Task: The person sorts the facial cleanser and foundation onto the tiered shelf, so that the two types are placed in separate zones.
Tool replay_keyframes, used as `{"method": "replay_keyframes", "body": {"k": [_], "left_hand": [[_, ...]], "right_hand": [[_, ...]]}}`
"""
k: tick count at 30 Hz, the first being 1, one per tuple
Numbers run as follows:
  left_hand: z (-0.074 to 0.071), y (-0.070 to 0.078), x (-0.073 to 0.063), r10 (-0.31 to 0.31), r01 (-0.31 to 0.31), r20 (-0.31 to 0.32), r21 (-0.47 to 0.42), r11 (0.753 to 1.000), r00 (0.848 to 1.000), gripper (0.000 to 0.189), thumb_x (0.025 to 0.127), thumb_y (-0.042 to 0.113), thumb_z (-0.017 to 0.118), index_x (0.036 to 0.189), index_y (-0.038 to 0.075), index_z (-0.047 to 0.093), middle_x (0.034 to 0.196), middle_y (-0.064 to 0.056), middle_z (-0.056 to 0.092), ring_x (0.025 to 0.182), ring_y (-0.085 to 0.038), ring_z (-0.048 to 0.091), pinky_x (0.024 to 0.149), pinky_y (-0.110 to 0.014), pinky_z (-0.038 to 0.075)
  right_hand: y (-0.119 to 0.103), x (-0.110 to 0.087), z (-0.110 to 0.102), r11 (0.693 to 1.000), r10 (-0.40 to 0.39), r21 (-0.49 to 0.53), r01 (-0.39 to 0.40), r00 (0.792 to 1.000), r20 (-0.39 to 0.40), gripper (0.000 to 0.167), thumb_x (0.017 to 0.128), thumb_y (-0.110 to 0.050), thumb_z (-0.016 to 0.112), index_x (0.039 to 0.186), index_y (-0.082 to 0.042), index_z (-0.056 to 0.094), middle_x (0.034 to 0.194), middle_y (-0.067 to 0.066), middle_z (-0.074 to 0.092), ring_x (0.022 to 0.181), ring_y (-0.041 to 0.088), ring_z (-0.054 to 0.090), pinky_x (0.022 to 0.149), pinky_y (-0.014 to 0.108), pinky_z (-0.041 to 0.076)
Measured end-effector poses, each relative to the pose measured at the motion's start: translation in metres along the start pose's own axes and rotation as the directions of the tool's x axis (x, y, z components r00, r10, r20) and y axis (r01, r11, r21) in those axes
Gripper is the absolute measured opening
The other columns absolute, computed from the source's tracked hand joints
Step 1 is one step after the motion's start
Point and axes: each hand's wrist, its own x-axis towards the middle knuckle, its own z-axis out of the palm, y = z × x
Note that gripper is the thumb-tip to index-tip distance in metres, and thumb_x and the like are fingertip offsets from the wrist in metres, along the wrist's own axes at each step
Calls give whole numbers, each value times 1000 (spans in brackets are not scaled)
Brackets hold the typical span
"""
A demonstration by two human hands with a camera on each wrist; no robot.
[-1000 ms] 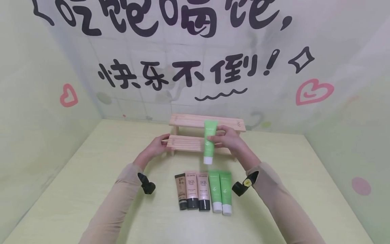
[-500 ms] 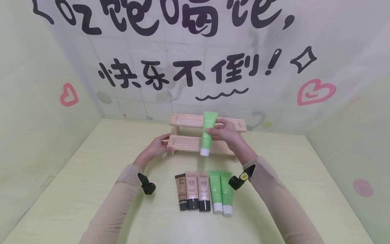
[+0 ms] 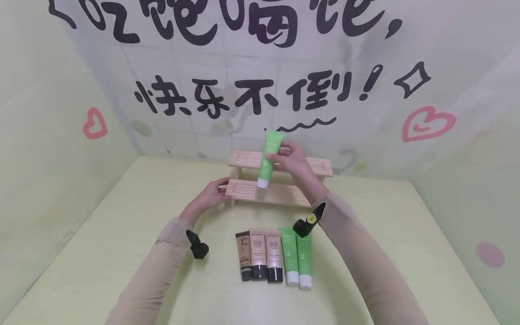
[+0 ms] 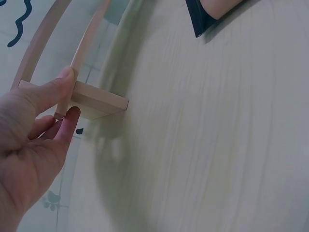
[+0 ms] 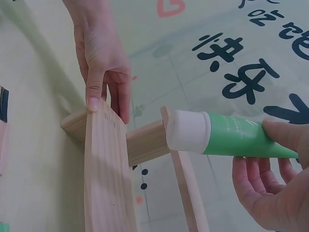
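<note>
Near the back wall stands a two-step wooden rack. My left hand grips the left end of its lower step; in the left wrist view the thumb lies on top and fingers curl beneath. My right hand holds a green tube with its white cap pointing down, between thumb and fingers. In the head view the tube overlaps the upper step and the wall, tilted a little. Both steps of the rack carry nothing.
On the table in front of the rack lie a brown tube, two pink BB tubes with black caps and two green tubes side by side. A lettered wall sheet rises right behind the rack.
My right hand has lifted the green tube up and slightly left, from before the lower step to the upper step. The left hand keeps its grip on the rack.
</note>
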Motion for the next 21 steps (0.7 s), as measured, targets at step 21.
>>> {"method": "replay_keyframes", "body": {"k": [21], "left_hand": [[1,-1,-2,-23,23,-10,-44,999,1000,73,85,4,61,145,3,19,148,-15,25,127,-34,41,97,-40,45]], "right_hand": [[-15,37,32,977,-206,-66,203,978,-39,56,81,-7,67,129,-7,40,124,13,53,108,25,54,90,31,50]]}}
